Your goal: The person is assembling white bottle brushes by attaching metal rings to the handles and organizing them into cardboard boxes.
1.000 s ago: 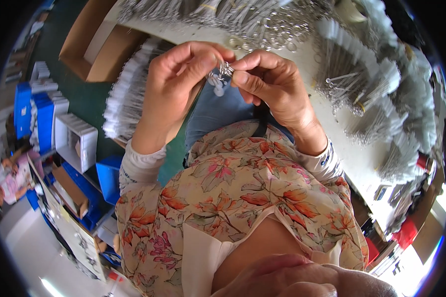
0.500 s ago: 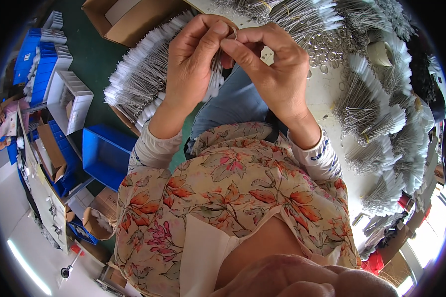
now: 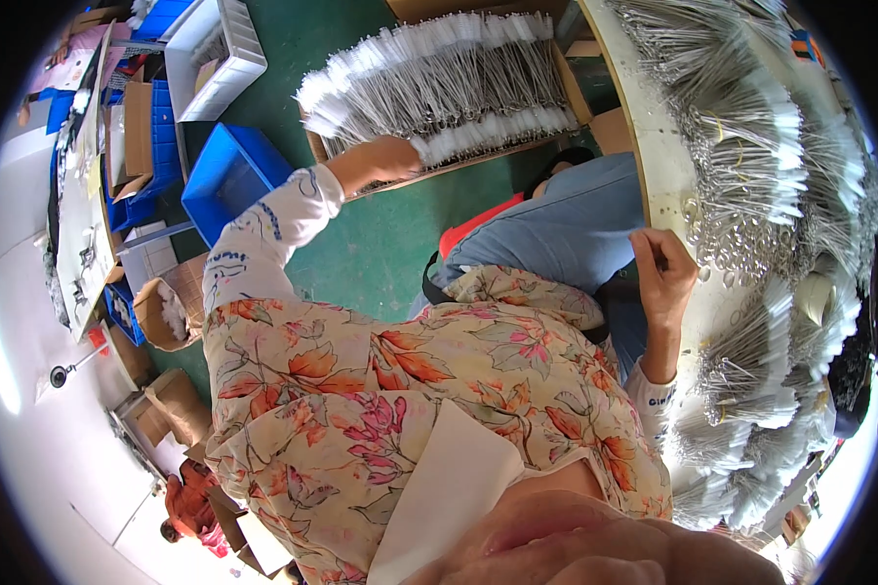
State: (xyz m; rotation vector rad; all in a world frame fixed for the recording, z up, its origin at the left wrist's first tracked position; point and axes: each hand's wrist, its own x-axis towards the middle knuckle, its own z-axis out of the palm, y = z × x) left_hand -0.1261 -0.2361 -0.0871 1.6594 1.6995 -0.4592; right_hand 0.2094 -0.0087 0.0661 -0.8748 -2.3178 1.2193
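My left hand (image 3: 385, 159) is stretched out to the near edge of a cardboard box (image 3: 574, 90) on the floor. Its fingers are curled beside the white bristle ends of wire brushes (image 3: 449, 83) packed there in rows; what they grip, if anything, is hidden. By the edge of the pale worktable (image 3: 658, 141), my right hand (image 3: 665, 278) is closed, thumb against bent fingers, with nothing I can name in the pinch. Bundles of looped wire brushes (image 3: 751, 166) and loose metal rings (image 3: 737, 253) lie on the tabletop to its right.
A blue bin (image 3: 205, 180) and a white crate (image 3: 249, 54) stand on the green floor at the left. Beyond the right hand, a pale roll (image 3: 815, 297) sits among the brushes. A person in red (image 3: 193, 507) is at the lower left.
My hands were together, working at a ring with brushes hanging below. They have parted: the left reached out to the box, the right came to the table edge. The view has turned.
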